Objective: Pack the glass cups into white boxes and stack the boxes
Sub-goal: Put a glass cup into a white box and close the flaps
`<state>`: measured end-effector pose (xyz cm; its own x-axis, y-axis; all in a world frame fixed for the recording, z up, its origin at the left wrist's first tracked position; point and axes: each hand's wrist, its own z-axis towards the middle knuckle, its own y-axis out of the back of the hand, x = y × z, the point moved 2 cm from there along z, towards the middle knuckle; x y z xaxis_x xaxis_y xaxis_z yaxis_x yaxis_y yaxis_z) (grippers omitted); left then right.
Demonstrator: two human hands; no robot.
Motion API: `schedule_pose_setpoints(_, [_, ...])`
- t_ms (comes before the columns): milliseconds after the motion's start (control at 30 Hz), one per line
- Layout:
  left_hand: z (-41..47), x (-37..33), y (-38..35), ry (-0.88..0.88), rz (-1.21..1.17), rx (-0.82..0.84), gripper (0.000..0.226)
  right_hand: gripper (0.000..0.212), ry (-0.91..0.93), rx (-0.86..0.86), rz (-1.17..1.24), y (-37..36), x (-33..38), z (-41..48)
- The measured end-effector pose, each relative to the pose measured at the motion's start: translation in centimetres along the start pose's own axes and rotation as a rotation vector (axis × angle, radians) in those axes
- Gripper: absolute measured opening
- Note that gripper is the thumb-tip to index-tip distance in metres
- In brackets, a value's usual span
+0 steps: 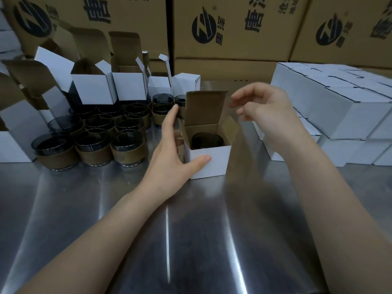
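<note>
Head view: white box [209,164] is sitting between both hands, lid flap [204,109] standing upright, glass cup [206,141] resting inside. Left hand [169,153] is bracing the box's left side, fingers straight, thumb pressing the front face. Right hand [265,111] is hovering just right of the flap, fingers loosely curled, holding nothing. Loose cups [93,136] are crowding left of the left hand; closed boxes [339,115] are sitting stacked beyond the right hand.

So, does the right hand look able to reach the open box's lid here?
Probably yes: the right hand hovers just beside the raised lid with nothing between them, while the left hand rests against the white box from its other side.
</note>
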<state>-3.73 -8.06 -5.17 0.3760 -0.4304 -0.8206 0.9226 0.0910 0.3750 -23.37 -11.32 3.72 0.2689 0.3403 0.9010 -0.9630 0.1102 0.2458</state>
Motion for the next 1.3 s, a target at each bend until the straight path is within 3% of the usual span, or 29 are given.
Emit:
schedule_pose_setpoints(100, [0.1, 0.4, -0.1, 0.039, -0.034, -0.002, 0.096, 0.037, -0.146, -0.028, 0.072, 0.2, -0.8, 0.2])
schedule_pose_setpoints(300, [0.2, 0.4, 0.0, 0.052, -0.049, 0.024, 0.072, 0.03, -0.367, 0.172, 0.172, -1.0, -2.3, 0.0])
schedule_pose_setpoints(833, [0.2, -0.5, 0.3, 0.111, 0.018, 0.111, 0.051, 0.029, -0.298, 0.292, 0.07, -2.2, -3.5, -0.1])
schedule_pose_setpoints(1033, [0.7, -0.7, 0.4, 0.127, -0.071, 0.02, 0.017, 0.03, -0.269, 0.272, 0.037, -2.5, -3.8, 0.1])
schedule_pose_setpoints(1200, [1.1, -0.6, 0.1, 0.189, -0.251, -0.02, 0.015, 0.024, -0.246, 0.325, 0.053, -2.4, -4.0, 0.2])
schedule_pose_setpoints(1300, [1.0, -0.7, 0.2, 0.221, -0.356, -0.069, 0.031, 0.023, -0.211, 0.344, 0.037, -2.3, -3.9, 0.2])
